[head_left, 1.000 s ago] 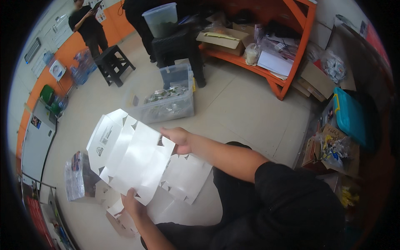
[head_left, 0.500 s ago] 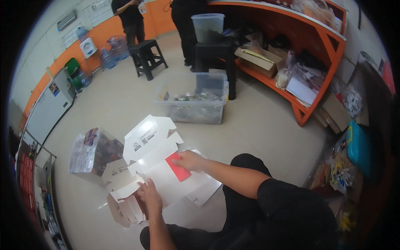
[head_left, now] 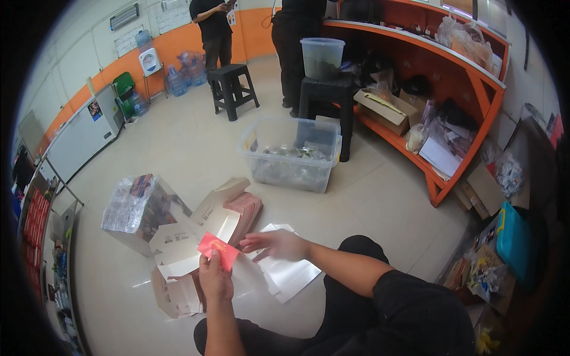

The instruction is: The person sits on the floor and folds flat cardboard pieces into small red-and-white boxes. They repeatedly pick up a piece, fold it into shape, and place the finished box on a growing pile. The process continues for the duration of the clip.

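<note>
My left hand (head_left: 216, 279) pinches a small red card (head_left: 218, 250) between thumb and fingers, held up over the cartons. Just right of it, my right hand (head_left: 280, 245) is empty, its fingers stretched toward the card and a little blurred. Behind the card lies a stack of flat cartons (head_left: 242, 215) with pinkish-brown edges. Left of that, more unfolded white cartons (head_left: 172, 243) lie on the floor, some beside my left wrist. White flat cardboard (head_left: 291, 274) rests on the floor below my right hand.
A plastic-wrapped bundle (head_left: 139, 213) stands left of the cartons. Ahead is a clear plastic tub (head_left: 291, 172) with bagged contents, near black stools (head_left: 233, 89). An orange shelf (head_left: 436, 184) and a teal-lidded box (head_left: 516, 243) are to the right. Two people stand farther back.
The red card has passed from my right hand to my left. My right hand has opened. The large white carton ahead no longer lies spread; the stack's edges now show. The view has shifted.
</note>
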The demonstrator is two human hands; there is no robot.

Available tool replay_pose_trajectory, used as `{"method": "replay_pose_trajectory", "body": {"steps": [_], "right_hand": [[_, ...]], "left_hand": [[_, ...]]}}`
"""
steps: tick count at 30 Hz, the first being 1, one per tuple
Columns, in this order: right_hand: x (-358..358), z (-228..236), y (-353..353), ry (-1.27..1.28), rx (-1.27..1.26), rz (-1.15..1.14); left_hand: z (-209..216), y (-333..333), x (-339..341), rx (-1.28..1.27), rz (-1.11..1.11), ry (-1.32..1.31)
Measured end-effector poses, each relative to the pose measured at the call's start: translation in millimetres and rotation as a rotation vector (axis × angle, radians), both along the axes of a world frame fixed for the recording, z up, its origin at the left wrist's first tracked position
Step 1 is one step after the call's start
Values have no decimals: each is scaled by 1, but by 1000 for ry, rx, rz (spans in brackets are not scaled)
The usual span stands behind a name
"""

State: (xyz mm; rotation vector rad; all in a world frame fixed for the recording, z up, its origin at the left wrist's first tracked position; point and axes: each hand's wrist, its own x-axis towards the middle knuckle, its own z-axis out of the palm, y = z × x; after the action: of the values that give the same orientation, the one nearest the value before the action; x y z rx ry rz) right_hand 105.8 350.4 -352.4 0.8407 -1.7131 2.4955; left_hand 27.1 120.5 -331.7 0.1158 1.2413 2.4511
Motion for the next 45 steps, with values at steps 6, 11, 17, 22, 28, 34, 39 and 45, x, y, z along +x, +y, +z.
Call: {"method": "replay_pose_trajectory", "body": {"steps": [6, 11, 17, 22, 28, 34, 39, 45], "right_hand": [[16, -2, -26, 674, 784, -730], [23, 13, -28, 825, 844, -913], [22, 20, -30, 778, 752, -816], [25, 20, -28, 723, 758, -862], [28, 20, -31, 655, 744, -885], [31, 21, -33, 644, 759, -915], [25, 19, -34, 729, 876, -1030], [27, 18, -36, 665, 849, -933]], "left_hand": [[11, 5, 12, -56, 85, -17], [16, 9, 19, -46, -84, 93], [13, 20, 34, 146, -204, 106], [14, 27, 41, 209, -213, 5], [12, 26, 38, 211, -224, 57], [17, 29, 39, 161, -215, 76], [11, 31, 36, 169, -180, -3], [9, 26, 41, 101, -169, 29]]}}
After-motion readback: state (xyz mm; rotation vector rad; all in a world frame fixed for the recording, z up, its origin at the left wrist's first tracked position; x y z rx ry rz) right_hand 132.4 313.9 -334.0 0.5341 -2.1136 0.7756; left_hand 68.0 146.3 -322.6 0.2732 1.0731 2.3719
